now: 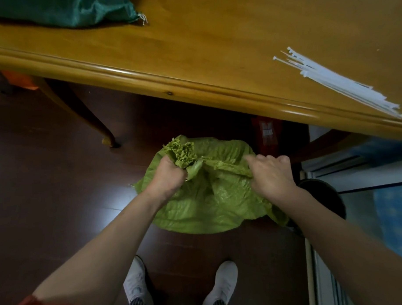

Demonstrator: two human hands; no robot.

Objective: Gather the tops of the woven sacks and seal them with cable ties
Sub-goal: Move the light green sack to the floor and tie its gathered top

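A light green woven sack (211,204) stands on the dark floor in front of my feet. My left hand (167,175) grips a bunched part of its frayed top edge (180,153), which sticks up above my fist. My right hand (270,175) grips the remaining fold of the sack's top, pulled out to the right. A bundle of white cable ties (339,81) lies on the wooden table (192,52) at the right, near its front edge. A dark green sack (72,12) with its end tied lies on the table at the far left.
The table's rounded front edge (161,84) runs across above the sack, and a curved table leg (89,119) stands on the floor at the left. A red packet (266,131) sits under the table. A dark bucket (322,196) is by my right forearm.
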